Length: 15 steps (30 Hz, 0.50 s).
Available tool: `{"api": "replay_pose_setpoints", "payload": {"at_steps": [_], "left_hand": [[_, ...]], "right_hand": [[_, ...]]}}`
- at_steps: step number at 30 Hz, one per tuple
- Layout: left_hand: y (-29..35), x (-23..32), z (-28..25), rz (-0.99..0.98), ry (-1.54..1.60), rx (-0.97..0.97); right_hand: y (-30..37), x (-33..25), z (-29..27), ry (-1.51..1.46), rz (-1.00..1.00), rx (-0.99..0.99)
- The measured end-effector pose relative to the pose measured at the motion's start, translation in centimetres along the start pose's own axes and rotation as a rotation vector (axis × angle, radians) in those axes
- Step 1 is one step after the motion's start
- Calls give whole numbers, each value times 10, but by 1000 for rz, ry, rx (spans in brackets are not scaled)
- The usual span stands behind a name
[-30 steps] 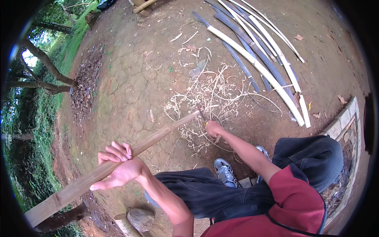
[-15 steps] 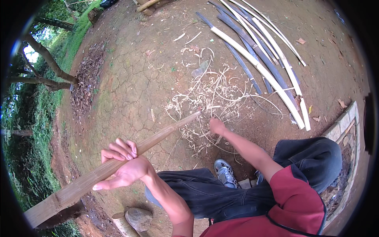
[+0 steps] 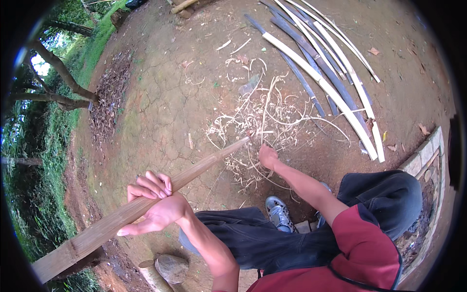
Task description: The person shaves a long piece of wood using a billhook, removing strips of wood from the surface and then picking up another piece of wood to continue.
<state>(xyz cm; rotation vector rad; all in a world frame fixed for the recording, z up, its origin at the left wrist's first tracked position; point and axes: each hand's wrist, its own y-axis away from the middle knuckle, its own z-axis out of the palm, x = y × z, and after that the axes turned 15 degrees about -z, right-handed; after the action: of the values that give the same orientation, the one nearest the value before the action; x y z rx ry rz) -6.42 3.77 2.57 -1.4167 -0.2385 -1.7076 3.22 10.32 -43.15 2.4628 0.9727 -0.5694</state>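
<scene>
Edges: A row of pale blocks (image 3: 422, 158) makes a border at the right side of the frame. Tree branches (image 3: 62, 73) and green grass (image 3: 99, 36) fill the left side.
Room to move: Brown dirt ground (image 3: 155, 117) spreads wide, from the dead leaves (image 3: 112, 100) at left to the middle. The legs in dark pants (image 3: 296, 246) take up the lower middle, and a round stone (image 3: 171, 268) and a short log (image 3: 155, 278) lie near the left arm.
Bamboo strip: The long bamboo strip (image 3: 109, 226) slants from the dark rim at lower left up to the middle. It is wide at the low end and thin at the tip. It is tan, with fine lines along it and bumpy rings across it.
Left grip: The left hand (image 3: 164, 207) is clamped on the bamboo strip, fingers bent over its upper edge, thumb stretched out below.
Right grip: The right hand (image 3: 267, 156) is a fist just beside the thin tip, curled round a tool. The tool is too hidden and blurry for me to tell its shape.
Shavings: Thin curly shavings (image 3: 284, 117) lie in a messy heap around the tip.
Other strips: Long flat strips (image 3: 317, 78), some cream and some dark, lie crisscross at upper right.
Dirt: It looks dry, with little cracks.
</scene>
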Motion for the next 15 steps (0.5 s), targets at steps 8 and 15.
{"api": "replay_pose_setpoints", "payload": {"at_steps": [8, 15], "left_hand": [[-4, -1, -18, -13, -10, -21], [0, -1, 2, -23, -53, 87]], "right_hand": [[23, -25, -89, -884, 195, -439], [28, -21, -47, -135, 221, -115]]}}
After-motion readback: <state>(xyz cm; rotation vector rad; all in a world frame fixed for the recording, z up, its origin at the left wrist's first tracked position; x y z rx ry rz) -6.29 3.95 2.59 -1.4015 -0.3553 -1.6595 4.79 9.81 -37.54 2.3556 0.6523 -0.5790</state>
